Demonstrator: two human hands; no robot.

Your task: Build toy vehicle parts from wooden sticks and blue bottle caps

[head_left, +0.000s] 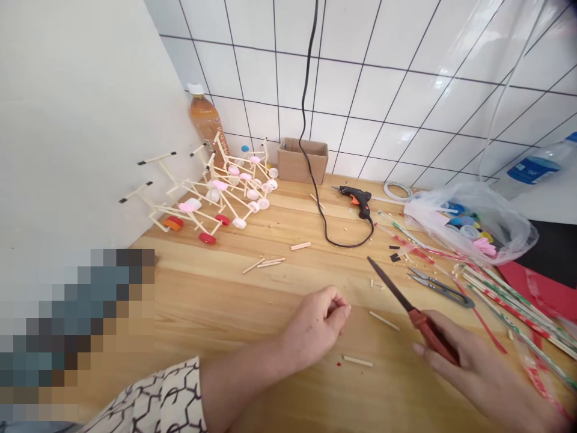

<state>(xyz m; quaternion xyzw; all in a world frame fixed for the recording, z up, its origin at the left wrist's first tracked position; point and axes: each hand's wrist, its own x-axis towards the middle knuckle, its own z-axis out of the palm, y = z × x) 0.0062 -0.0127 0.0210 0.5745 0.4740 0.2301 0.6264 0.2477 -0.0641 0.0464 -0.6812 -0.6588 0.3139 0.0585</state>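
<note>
My right hand (pixel 469 355) is wrapped around the red handle of a file (pixel 396 288), its dark narrow blade pointing up and to the left. In the middle of the table, my left hand (pixel 321 319) is closed in a pinch; a tiny pale tip shows at the fingertips, too small to name. Between the hands lies a thin wooden stick (pixel 384 320), touched by neither. Another short stick (pixel 357 361) is nearer the front, beside a small red scrap (pixel 339 364). More short sticks (pixel 271 262) rest beyond my left hand.
Stick frames with bottle-cap wheels (pixel 207 238) stand at the back left by a drink bottle (pixel 207 117). A cardboard box (pixel 303 161) and corded glue gun (pixel 356 199) are at the back. Thread snips (pixel 442 287), a bag of caps (pixel 469 222) and wrapped glue sticks (pixel 518 300) lie right.
</note>
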